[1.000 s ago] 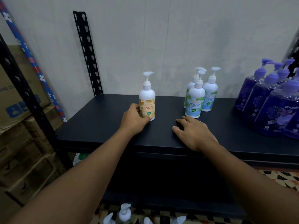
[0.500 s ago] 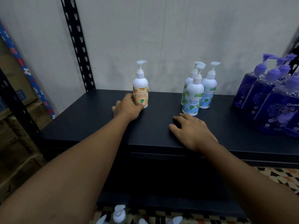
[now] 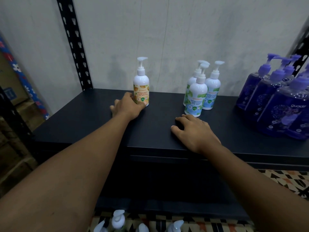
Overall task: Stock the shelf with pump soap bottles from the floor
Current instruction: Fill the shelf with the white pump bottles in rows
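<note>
The orange-label bottle (image 3: 141,87) stands upright on the dark shelf (image 3: 83,124), left of the middle and near the back wall, with its pump spout pointing right. The left hand (image 3: 127,105) is at its foot. The thumb lies across the front of the base and the fingers curl round the lower left side, so the hand grips the bottle low down while the bottle's bottom rests on the shelf. The right hand (image 3: 195,131) holds nothing. It lies palm down on the shelf near the front edge with its fingers loosely spread, just in front of three mint bottles (image 3: 196,96) that stand close together, well apart from the orange-label bottle. Further right, a cluster of purple bottles (image 3: 275,101) fills the end of the shelf. Below the shelf's front edge, the white pump tops of more bottles (image 3: 118,220) show on the patterned floor (image 3: 284,181). A black slotted post (image 3: 75,44) rises at the shelf's back left corner.
</note>
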A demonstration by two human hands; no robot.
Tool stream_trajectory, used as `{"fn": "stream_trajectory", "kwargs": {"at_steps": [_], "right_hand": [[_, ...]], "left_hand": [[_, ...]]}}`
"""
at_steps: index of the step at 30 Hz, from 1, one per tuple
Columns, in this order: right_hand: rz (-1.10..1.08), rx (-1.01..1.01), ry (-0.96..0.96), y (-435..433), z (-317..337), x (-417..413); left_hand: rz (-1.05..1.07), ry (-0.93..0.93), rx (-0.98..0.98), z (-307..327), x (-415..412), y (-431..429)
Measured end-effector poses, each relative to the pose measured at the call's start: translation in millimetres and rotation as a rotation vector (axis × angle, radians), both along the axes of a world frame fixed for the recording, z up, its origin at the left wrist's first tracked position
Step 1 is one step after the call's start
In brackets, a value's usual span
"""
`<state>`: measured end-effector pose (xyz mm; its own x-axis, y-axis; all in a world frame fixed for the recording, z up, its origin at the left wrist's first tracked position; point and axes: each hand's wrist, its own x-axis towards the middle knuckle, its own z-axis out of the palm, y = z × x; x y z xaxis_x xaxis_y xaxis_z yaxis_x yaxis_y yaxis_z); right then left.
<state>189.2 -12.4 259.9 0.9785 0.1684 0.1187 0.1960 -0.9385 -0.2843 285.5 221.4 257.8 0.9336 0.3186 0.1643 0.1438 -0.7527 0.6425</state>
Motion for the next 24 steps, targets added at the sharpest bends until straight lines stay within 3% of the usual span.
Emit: {"fn": "stream_trajectory", "kwargs": {"at_steps": [4, 8, 16, 21, 24], "right_hand": [[-0.033, 0.095, -0.08, -2, -1, -4], [-0.053, 0.171, -0.245, -5, -2, -14], [-0.005, 0.282, -0.274, -37, -24, -90], [-0.03, 0.422, -0.321, -72, -55, -163], [-0.118, 0.459, -0.242, -98, -88, -203]], "left_hand": [[0.019, -0.037, -0.06, -1, -16, 1], [-0.007, -0.03, -0.003, -2, -59, -8], [-0.134, -0.106, 0.147, -16, -183, -43], [-0.225, -0.176, -0.006, -47, -256, -85], [-0.325, -0.095, -0.103, -80, -293, -120]]}}
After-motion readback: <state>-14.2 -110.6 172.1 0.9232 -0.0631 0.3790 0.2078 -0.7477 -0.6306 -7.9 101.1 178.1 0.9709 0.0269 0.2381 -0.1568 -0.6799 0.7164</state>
